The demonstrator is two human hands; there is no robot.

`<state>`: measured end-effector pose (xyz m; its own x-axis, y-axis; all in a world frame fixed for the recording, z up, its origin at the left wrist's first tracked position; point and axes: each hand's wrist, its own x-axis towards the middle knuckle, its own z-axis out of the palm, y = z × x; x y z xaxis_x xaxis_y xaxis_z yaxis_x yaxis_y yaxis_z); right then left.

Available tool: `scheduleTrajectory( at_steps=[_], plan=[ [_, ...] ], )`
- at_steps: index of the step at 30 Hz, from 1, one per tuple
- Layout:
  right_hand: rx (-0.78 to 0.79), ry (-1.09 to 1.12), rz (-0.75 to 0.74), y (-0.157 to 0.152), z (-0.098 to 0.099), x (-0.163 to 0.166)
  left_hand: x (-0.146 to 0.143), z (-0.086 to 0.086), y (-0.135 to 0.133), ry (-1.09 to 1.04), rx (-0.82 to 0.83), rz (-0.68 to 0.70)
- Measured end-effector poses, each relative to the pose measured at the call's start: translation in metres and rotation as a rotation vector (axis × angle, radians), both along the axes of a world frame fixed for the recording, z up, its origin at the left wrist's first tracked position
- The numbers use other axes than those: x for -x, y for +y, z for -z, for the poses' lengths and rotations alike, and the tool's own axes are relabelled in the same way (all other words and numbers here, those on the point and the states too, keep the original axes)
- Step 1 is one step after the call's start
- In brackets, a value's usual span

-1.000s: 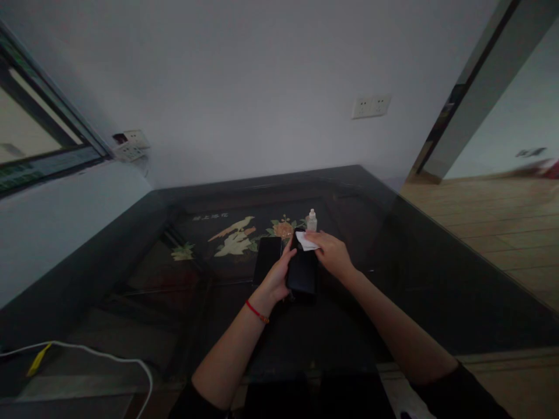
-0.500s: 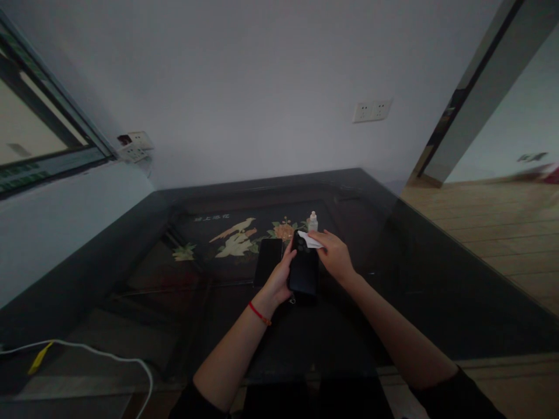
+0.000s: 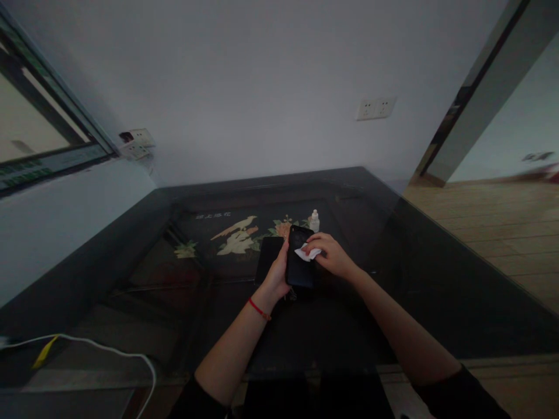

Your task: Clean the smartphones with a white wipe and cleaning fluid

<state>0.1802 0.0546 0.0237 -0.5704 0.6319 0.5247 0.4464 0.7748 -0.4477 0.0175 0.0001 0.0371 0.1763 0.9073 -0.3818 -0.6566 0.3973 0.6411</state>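
My left hand (image 3: 276, 277) is closed around the left edge of a black smartphone (image 3: 299, 274), holding it tilted with its camera side up. A white tissue (image 3: 307, 252) is pinched in the fingers of my right hand (image 3: 331, 254) and lies against the phone's back, just below the cameras. Left of the phone, a second dark flat device (image 3: 267, 256) rests on the table, partly hidden by my left hand. A small white dropper bottle (image 3: 314, 221) stands upright behind my right hand.
The dark glossy table (image 3: 340, 326) bears a bird-and-flower picture (image 3: 238, 235). A white cable (image 3: 105, 350) with a yellow tag (image 3: 44, 352) runs across the near left. Behind the table is a wall with sockets (image 3: 376, 109); a window (image 3: 43, 105) is at left.
My right hand has moved the tissue from the phone's camera area down onto the middle of its back. The tissue is more bunched. My left hand still holds the phone.
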Motion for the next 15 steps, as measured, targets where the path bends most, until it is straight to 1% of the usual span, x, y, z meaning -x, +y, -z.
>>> scheduleTrajectory(
  at_steps=[3,6,8,11,13,15],
  plan=[
    [-0.089,-0.149,0.044,0.007,-0.003,-0.010,0.001,0.002,-0.001,0.084,-0.063,-0.025],
    [-0.191,-0.249,0.095,0.012,-0.005,-0.018,0.002,0.002,-0.003,0.129,-0.068,0.014],
    [-0.247,-0.239,0.115,0.014,-0.007,-0.021,0.004,0.001,-0.004,0.112,-0.045,0.073],
    [-0.328,-0.158,0.117,0.013,-0.007,-0.022,0.008,-0.002,-0.005,0.046,-0.010,0.188],
    [-0.357,-0.134,0.079,0.011,-0.007,-0.020,0.010,-0.005,-0.005,-0.004,0.025,0.303],
    [-0.354,-0.157,0.025,0.010,-0.005,-0.017,0.012,-0.006,-0.005,-0.048,0.052,0.404]
  ],
)
